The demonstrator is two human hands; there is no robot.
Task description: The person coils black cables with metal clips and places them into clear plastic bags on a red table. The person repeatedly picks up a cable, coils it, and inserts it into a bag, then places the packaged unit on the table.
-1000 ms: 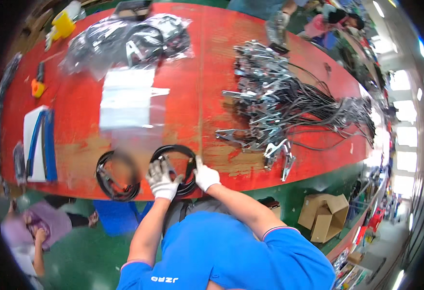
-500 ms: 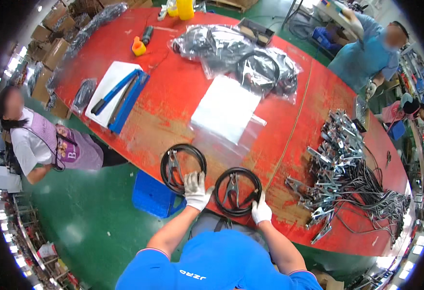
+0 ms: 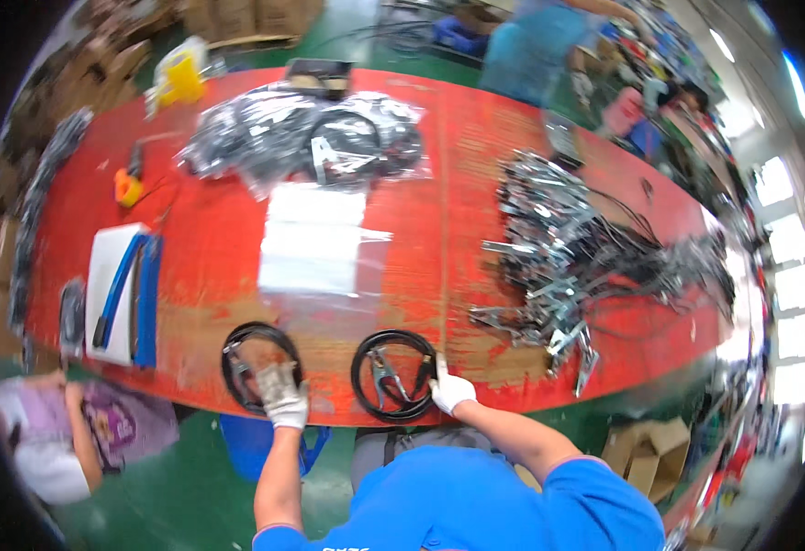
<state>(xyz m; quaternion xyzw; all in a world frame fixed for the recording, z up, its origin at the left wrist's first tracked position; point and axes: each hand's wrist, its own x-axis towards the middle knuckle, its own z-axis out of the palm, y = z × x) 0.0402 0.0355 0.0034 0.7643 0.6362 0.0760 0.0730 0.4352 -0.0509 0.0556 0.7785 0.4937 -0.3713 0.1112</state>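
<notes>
Two coils of black cable, each with a metal spring clamp inside its ring, lie side by side at the table's near edge. My left hand (image 3: 283, 393), in a white glove with greyed fingers, rests on the near right side of the left coil (image 3: 228, 375); its fingers are stretched out, slightly blurred. My right hand (image 3: 453, 389), also gloved, has its fingers closed at the right rim of the right coil (image 3: 357, 372). Just beyond the coils lie clear plastic bags with a white sheet (image 3: 313, 241).
On the red table (image 3: 412, 262), a heap of metal clamps (image 3: 549, 239) with cables lies to the right. Bagged coils (image 3: 265, 133) lie at the back. A blue paper cutter (image 3: 145, 303) lies left. One person (image 3: 100, 422) is at the left, another (image 3: 531, 50) beyond the table.
The whole view has swung, so the table and both coils appear farther left and more level. My hands stay at the same two coils.
</notes>
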